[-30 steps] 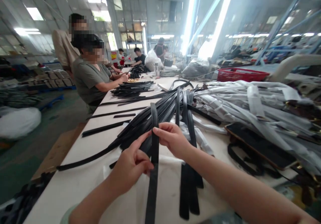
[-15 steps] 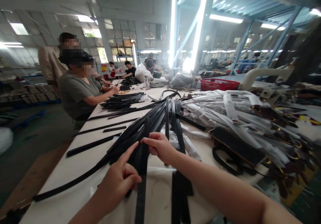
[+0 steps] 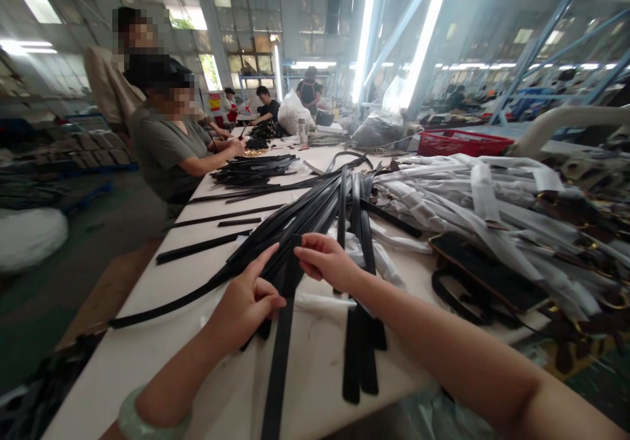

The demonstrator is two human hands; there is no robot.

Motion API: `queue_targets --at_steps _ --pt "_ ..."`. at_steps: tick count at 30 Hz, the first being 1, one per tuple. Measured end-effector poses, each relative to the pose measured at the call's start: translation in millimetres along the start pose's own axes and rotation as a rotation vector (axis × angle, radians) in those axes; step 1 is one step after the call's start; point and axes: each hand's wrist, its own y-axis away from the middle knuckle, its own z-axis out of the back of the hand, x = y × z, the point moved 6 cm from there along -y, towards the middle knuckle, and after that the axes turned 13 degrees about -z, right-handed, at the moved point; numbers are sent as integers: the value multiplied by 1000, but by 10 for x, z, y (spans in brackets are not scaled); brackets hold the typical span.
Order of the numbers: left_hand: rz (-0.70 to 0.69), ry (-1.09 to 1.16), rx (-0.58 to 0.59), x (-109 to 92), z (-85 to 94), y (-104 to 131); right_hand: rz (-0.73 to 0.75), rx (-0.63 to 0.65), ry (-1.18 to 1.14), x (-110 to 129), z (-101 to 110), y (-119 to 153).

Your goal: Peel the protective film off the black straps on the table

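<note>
A long black strap runs from the front edge of the view up between my hands. My right hand pinches its upper end between thumb and fingers. Just left of the strap is my left hand, its index finger stretched forward and its thumb pointing at the strap's side; the other fingers are curled. Behind both hands a thick bundle of black straps fans across the white table. More black straps hang down toward the front edge, right of the held one.
White-wrapped straps are heaped on the right, near a black flat piece and a red basket. Single straps lie on the left. A person in a grey shirt works at the left edge; others are farther back.
The camera view has shifted, so the scene sits higher and more of the front edge shows. My right hand is now at the strap's upper end; the black strip no longer extends above it.
</note>
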Motion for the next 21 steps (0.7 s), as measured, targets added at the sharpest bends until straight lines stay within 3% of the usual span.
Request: queue_targets --at_steps 5,9,13,16,19,21 --pt "-33 -21 -90 -15 62 -21 -106 184 156 -166 -201 68" --pt "-33 -16 -115 -12 99 -41 -149 144 269 -326 -285 84" --pt "-22 71 -130 66 171 -81 -107 134 233 -306 -317 38" --pt "106 297 -24 133 97 -35 -59 25 161 -162 -219 21" --pt "287 488 242 47 -224 199 7 -129 67 5 -39 63" --pt "310 620 314 -120 -431 397 46 -179 -30 64 75 96"
